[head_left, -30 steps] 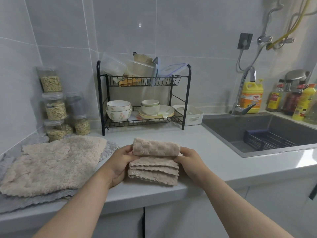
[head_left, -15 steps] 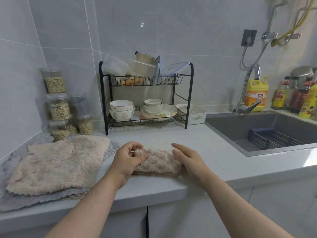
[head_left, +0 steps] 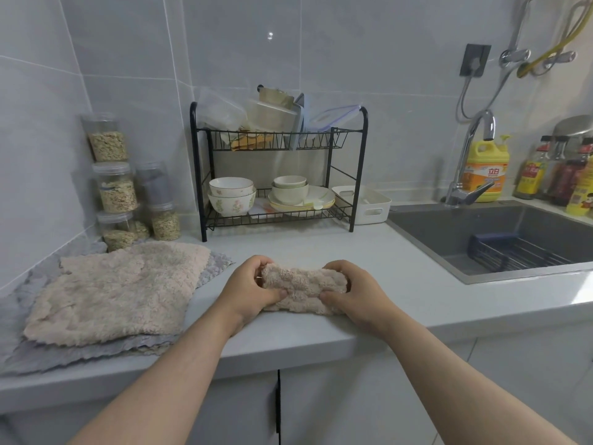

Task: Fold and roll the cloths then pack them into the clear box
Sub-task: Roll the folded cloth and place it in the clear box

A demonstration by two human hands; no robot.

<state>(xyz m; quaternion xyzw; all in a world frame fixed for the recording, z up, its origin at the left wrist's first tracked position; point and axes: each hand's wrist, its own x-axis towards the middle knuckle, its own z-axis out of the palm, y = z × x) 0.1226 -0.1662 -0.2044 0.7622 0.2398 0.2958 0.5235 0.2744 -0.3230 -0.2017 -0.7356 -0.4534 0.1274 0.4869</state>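
A beige fluffy cloth, rolled into a short thick roll (head_left: 303,292), lies on the grey counter near its front edge. My left hand (head_left: 248,289) grips the roll's left end, fingers curled over the top and thumb underneath. At the right end my right hand (head_left: 353,292) grips it the same way. To the left a flat beige cloth (head_left: 118,290) lies on top of a grey cloth (head_left: 96,353). On the rack's top shelf rest clear plastic containers (head_left: 221,115); which one is the clear box I cannot tell.
A black two-tier dish rack (head_left: 279,171) with bowls and plates stands at the back. Stacked jars of grain (head_left: 114,184) stand at the back left. A white tray (head_left: 365,203) sits beside the rack. The sink (head_left: 487,239), tap and bottles are on the right.
The cloth went from half rolled, with folded layers showing, to a full roll. Both hands have closed round its ends. The camera moved closer.
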